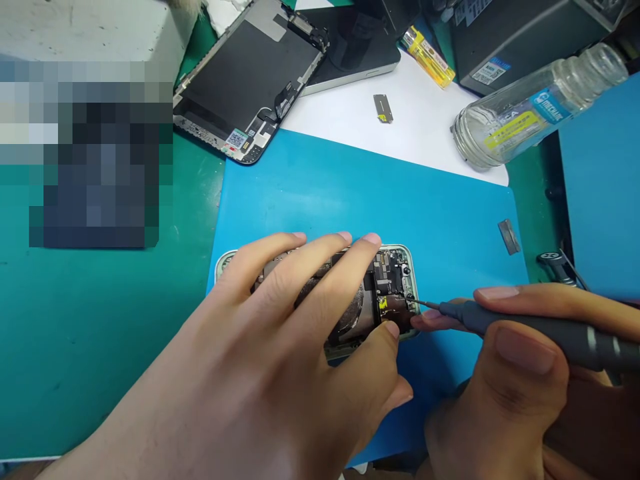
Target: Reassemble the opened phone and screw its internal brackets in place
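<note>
Near the front edge of the blue mat lies the opened phone, its insides facing up. My left hand lies flat over most of it, fingers spread wide across the top and the thumb pressed at its near edge, so only the right end shows. My right hand pinches the grey screwdriver between thumb and forefinger, and its thin tip touches the phone's right end, just beside my left thumb. Open mat stretches behind and to the right of the phone, with a small metal piece well apart near the mat's right edge. Farther back on the counter sit a detached screen, a yellow lighter and a clear bottle lying on its side. I cannot make out the blurred patch at left.
</note>
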The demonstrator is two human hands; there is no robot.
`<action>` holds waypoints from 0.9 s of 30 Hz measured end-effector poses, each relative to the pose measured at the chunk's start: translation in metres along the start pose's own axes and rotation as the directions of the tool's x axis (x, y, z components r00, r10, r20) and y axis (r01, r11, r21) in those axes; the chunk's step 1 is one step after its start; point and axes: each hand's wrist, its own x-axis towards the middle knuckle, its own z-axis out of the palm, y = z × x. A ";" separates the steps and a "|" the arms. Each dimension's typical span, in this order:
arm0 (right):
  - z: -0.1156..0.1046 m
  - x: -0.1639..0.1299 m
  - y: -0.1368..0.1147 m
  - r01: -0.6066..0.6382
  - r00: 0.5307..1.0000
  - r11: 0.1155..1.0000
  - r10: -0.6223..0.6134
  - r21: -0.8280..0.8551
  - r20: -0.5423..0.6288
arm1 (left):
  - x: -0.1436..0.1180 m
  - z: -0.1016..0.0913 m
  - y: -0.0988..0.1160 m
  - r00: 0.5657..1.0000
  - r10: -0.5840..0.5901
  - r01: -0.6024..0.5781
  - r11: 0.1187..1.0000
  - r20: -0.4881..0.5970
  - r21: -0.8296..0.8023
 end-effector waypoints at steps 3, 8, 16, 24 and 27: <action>0.001 -0.001 -0.003 -0.042 0.999 0.999 0.042 -0.013 -0.005 | 0.000 -0.001 -0.001 1.000 0.002 -0.002 1.000 0.000 -0.005; -0.003 -0.001 -0.002 -0.037 0.999 0.999 0.037 -0.030 0.014 | 0.002 0.000 0.000 1.000 -0.007 0.007 1.000 -0.012 0.002; -0.007 0.002 -0.001 -0.014 0.999 0.999 0.016 -0.042 0.040 | 0.002 0.000 0.000 1.000 -0.007 0.008 1.000 -0.014 0.015; -0.005 0.001 0.005 -0.043 0.999 0.999 0.043 0.022 -0.010 | 0.001 -0.001 -0.002 1.000 -0.011 0.011 1.000 -0.022 -0.003; -0.003 0.000 0.005 -0.062 0.998 0.998 0.063 0.012 -0.026 | 0.002 0.001 -0.001 0.999 -0.016 0.016 1.000 -0.032 -0.004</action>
